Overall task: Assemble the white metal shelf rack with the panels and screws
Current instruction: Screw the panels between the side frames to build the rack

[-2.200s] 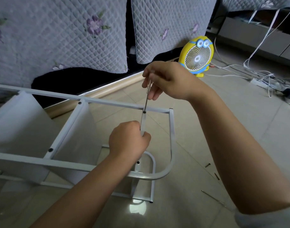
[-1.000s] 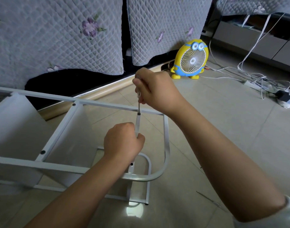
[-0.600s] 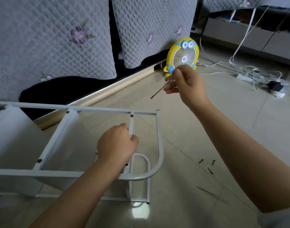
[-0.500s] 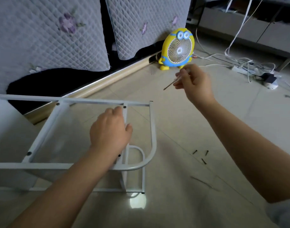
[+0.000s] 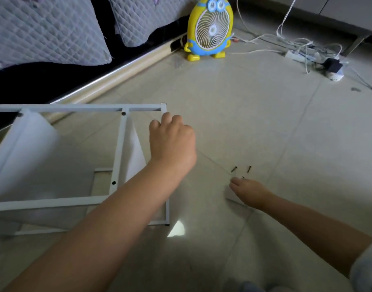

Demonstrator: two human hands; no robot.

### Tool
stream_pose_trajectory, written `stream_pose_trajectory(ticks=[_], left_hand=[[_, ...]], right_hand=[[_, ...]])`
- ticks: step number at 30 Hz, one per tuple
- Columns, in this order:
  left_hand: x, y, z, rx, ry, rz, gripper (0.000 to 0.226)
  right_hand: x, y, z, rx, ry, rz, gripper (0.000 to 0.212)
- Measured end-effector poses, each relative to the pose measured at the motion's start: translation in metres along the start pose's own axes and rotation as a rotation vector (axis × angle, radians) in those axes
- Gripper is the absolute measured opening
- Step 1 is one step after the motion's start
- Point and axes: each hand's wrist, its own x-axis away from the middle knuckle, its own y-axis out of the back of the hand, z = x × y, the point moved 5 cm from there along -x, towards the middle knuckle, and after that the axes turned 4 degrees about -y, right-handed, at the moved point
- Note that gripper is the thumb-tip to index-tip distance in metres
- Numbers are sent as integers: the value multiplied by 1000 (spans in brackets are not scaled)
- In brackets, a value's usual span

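The white metal rack frame (image 5: 75, 107) lies on its side on the tiled floor, left of centre, with white panels (image 5: 22, 148) fitted between its rails. My left hand (image 5: 172, 142) grips the frame's right end tube, fingers curled over it. My right hand (image 5: 249, 192) is low on the floor at the right, its fingertips reaching toward three small black screws (image 5: 233, 169). The hand is blurred, and the screwdriver does not show in it. A thin metal rod (image 5: 235, 201) lies on the floor just under that hand.
A yellow cartoon desk fan (image 5: 209, 28) stands at the back. A power strip with tangled white cables (image 5: 294, 55) lies at the back right. A sofa with grey quilted cushions (image 5: 44, 28) runs along the left, its base edge (image 5: 117, 74) close behind the rack.
My right hand left the rack's screw hole with the screwdriver, swung right and dropped to the floor by the screws. My left hand shifted from the cross bar to the frame's end tube.
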Motion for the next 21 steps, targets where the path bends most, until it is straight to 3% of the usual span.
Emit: stream_pose_trajectory(ticks=[7,10,15,21], left_hand=[[3,-3,4,41,-16,4,12],[2,-6,4,48,-26,-14,21],[2,-6,5,78,-28,-67,28],[3,-6,6,88,-19,-73,26]], right_hand=[[-36,-16,36,-21,-53,85,26],[-49,-29,40,-70,-96,152,27],[-47,-26,29,-161,-155,25,27],[-40,-28,-29,-258,-541,-30,33]])
